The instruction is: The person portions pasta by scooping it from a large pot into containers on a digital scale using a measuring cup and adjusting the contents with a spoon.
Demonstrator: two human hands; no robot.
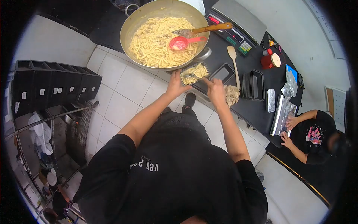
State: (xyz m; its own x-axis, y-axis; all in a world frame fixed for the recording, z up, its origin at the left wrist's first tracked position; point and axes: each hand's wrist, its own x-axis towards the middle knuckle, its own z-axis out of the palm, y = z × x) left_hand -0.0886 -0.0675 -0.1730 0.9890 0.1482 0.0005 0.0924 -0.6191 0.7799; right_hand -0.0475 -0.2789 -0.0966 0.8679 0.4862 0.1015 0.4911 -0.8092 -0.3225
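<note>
A small black tray filled with pasta [194,73] is between my hands at the counter's front edge, just below a large pan of pasta [149,48]. My left hand [176,85] grips the tray's left side. My right hand [215,89] is at its right corner, fingers bent against the rim. A red scoop [179,43] and a wooden-handled utensil [212,27] rest in the pan. Right of my tray lie an empty black tray [222,73], a wooden spoon [234,59] and a heap of pale, creamy food [231,95].
Beyond the spoon is a scale [238,22]. Farther right are stacked black trays [253,86], a foil-covered tray [270,100] and a red container [269,61]. Another person [313,136] handles a foil sheet [281,115]. Black bins [56,86] and a wire rack stand left.
</note>
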